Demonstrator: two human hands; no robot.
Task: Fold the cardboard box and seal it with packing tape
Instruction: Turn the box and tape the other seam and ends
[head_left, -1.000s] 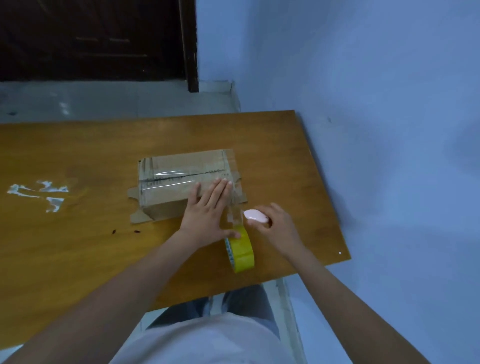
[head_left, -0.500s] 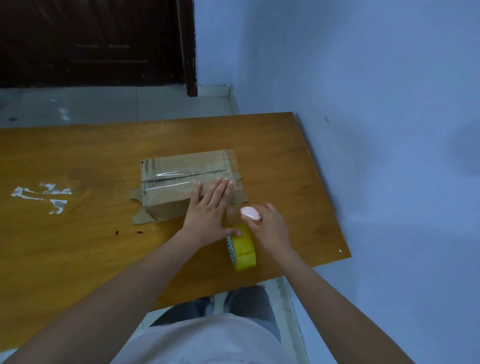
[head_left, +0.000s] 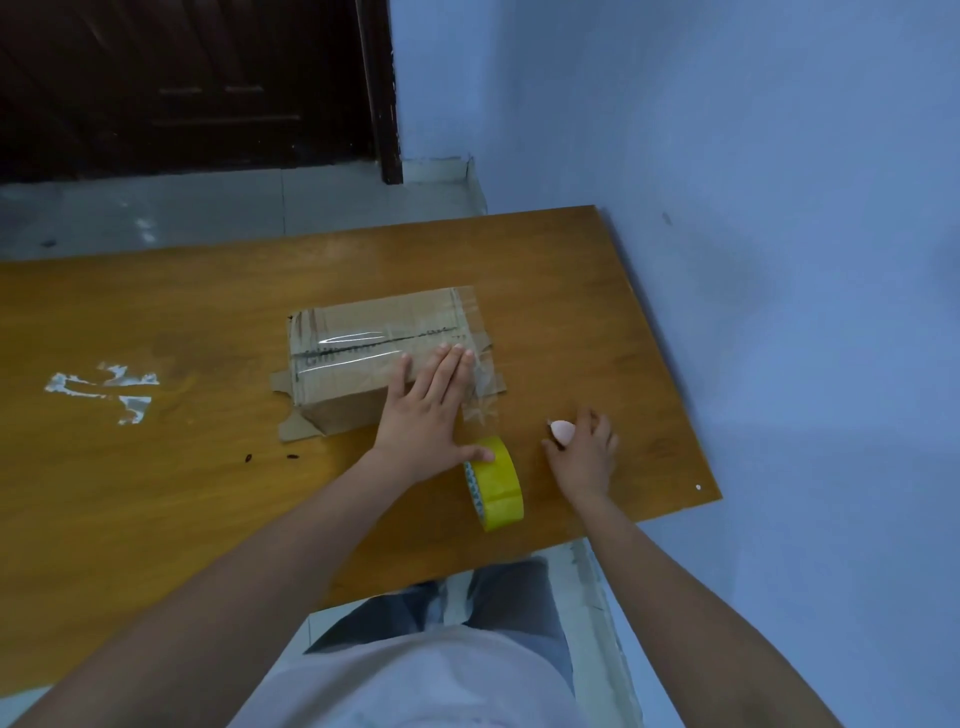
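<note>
Nearest the person's edge of the wooden table (head_left: 156, 493), a yellow roll of packing tape (head_left: 496, 483) stands on its rim. The left hand (head_left: 423, 410) lies flat with fingers spread, palm down, its thumb touching the top of the roll and its fingertips pressing the near right corner of the cardboard box (head_left: 374, 358). Just to the right, apart from the roll, the right hand (head_left: 582, 452) rests on the table with its fingers curled around a small pink object (head_left: 562, 428) (what it is, I cannot tell). The box lies mid-table, flaps closed, a clear strip of tape shining along its top seam. Farther left, pale scraps of tape residue (head_left: 104, 389) cling to the wood. Beyond the table stand a dark door (head_left: 182, 83) and a blue wall (head_left: 727, 156).
</note>
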